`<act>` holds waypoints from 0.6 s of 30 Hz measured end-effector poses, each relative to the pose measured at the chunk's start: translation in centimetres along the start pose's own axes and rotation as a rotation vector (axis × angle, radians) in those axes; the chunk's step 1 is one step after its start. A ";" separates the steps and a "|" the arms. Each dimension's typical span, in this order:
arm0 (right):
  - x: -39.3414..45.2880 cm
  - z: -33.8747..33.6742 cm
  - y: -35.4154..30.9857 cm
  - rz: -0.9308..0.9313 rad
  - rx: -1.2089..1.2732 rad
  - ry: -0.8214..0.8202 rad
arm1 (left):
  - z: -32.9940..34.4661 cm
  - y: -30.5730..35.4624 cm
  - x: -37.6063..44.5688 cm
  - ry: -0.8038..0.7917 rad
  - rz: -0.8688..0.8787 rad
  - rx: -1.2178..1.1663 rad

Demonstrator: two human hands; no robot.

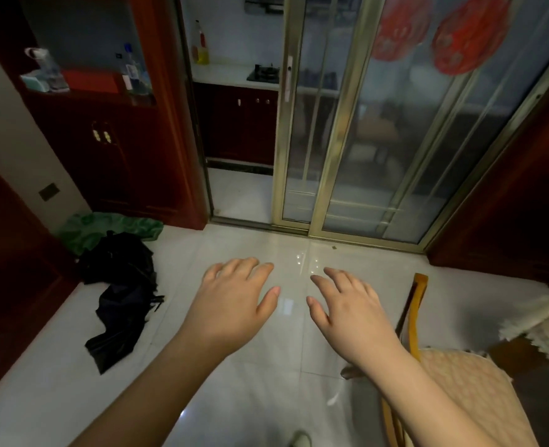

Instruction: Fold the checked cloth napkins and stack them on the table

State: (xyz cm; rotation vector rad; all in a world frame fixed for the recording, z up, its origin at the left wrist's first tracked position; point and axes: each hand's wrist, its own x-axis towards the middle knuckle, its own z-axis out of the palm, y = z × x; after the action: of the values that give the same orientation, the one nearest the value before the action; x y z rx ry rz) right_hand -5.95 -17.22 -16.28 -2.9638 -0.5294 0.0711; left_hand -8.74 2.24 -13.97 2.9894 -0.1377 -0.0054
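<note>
1. Hands out front, palms down, over the floor [137, 366]. Left hand [234, 304] has fingers spread and relaxed, holding nothing. Right hand [347, 311] is the same, fingers loosely splayed and empty. The two are near each other, not touching.
2. Chair [453, 382] with a pale cushion stands just right of the right arm.
3. Umbrella [121, 295], dark and collapsed, lies on the floor to the left; green cloth [105, 227] is bunched behind it by the cabinet [111, 150].
4. Sliding door [363, 140] is ahead, with a kitchen counter beyond the open gap.
5. Napkins: none in view, nor any table. Judged step: folding not begun. Next move likely calls for locating the napkins and the table.
</note>
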 end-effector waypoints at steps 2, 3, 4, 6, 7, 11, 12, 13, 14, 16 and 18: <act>2.4 0.2 1.2 0.034 0.004 -0.019 | 0.5 -0.3 3.3 -0.018 0.020 -0.007; 3.7 0.3 1.8 0.045 0.002 -0.017 | 0.7 -0.3 5.1 -0.018 0.032 -0.001; 5.0 0.3 2.5 0.062 0.005 -0.012 | 1.0 -0.3 6.9 -0.019 0.046 0.007; 7.6 0.5 4.1 0.103 0.018 -0.020 | 1.6 0.1 10.6 -0.039 0.077 0.012; 9.0 0.7 5.1 0.123 0.030 -0.014 | 1.9 0.3 12.5 -0.051 0.093 0.012; 14.8 0.3 8.5 0.184 0.059 0.002 | 2.3 1.0 20.0 -0.121 0.132 0.010; 16.1 0.1 9.3 0.194 0.055 -0.009 | 2.1 1.1 21.7 -0.134 0.141 0.008; 17.3 0.0 10.0 0.201 0.045 0.001 | 1.9 1.3 23.4 -0.130 0.155 0.014; 18.5 -0.1 10.7 0.211 0.031 0.019 | 1.7 1.5 25.1 -0.122 0.174 0.026; 20.6 -0.3 12.3 0.231 0.017 0.035 | 1.6 2.0 28.3 -0.101 0.221 0.037; 22.3 -0.5 13.4 0.275 0.010 0.022 | 1.6 2.5 31.0 -0.103 0.252 0.028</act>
State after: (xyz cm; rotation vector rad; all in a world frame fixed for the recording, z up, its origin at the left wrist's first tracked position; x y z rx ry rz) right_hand 19.61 -22.01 -18.10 -3.0024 -0.1157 0.0677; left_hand 21.89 -3.32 -15.03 2.9765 -0.5289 -0.1299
